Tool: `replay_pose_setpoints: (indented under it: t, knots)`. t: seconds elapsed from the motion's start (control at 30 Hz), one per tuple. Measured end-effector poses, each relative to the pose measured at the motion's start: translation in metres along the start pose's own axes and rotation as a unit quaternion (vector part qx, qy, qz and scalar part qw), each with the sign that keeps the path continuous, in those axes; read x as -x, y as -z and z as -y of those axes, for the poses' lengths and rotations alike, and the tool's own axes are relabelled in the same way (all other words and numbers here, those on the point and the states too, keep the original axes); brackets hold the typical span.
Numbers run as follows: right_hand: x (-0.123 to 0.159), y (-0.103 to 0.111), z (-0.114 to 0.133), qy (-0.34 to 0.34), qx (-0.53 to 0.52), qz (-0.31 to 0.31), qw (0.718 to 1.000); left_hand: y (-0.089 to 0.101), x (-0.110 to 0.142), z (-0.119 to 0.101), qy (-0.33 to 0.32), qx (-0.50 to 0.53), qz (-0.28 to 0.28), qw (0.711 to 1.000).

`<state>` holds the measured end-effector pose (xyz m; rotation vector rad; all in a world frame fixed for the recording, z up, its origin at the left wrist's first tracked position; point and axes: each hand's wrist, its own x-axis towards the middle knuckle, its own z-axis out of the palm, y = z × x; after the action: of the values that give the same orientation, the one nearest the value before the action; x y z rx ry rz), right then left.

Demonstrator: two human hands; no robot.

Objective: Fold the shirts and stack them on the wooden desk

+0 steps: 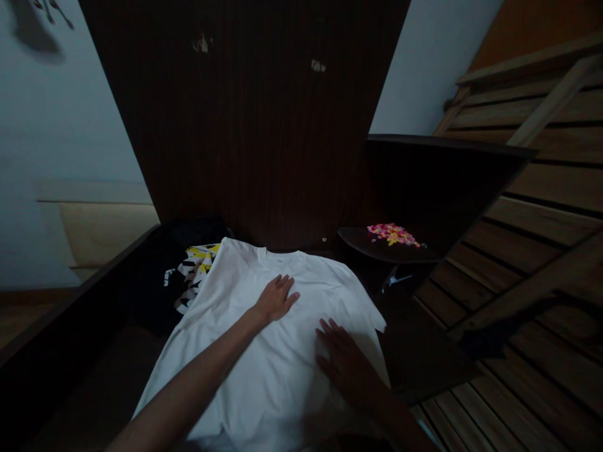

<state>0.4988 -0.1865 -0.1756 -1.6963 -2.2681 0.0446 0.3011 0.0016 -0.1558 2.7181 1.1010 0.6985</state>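
Note:
A white T-shirt (264,370) lies spread out in front of me, its collar at the far end and one sleeve out to the right. My left hand (277,297) rests flat on the chest of the shirt, below the collar, fingers stretched out. Lower and to the right, my right hand (342,355) is over the shirt with its fingers apart; it is in shadow, and whether it presses on the cloth I cannot tell. Neither hand grips anything. The shirt's lower end runs toward my body and is partly hidden by my forearms.
Dark clothing (155,289) and a black, white and yellow patterned garment (193,273) lie left of the shirt. A tall dark wooden panel (254,125) stands behind. At right, a small shelf (367,246) holds pink and yellow bits (393,234), beside a wooden slatted frame (537,245).

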Motion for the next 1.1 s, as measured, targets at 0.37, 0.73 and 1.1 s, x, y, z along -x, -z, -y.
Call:
replay_pose_setpoints:
  t: [0.37,0.73,1.1]
  knots:
    - [0.003,0.030,-0.058,-0.116,-0.006,-0.084,0.990,-0.008,0.014,0.021,0.001,-0.052,0.015,0.999]
    - [-0.032,0.033,-0.139,-0.405,-0.148,-0.106,0.896,0.006,0.019,0.007,-0.031,-0.116,-0.015,0.993]
    - [-0.087,0.055,-0.051,-0.123,-0.195,-0.329,0.916,-0.008,0.011,0.001,-0.013,-0.047,0.033,0.998]
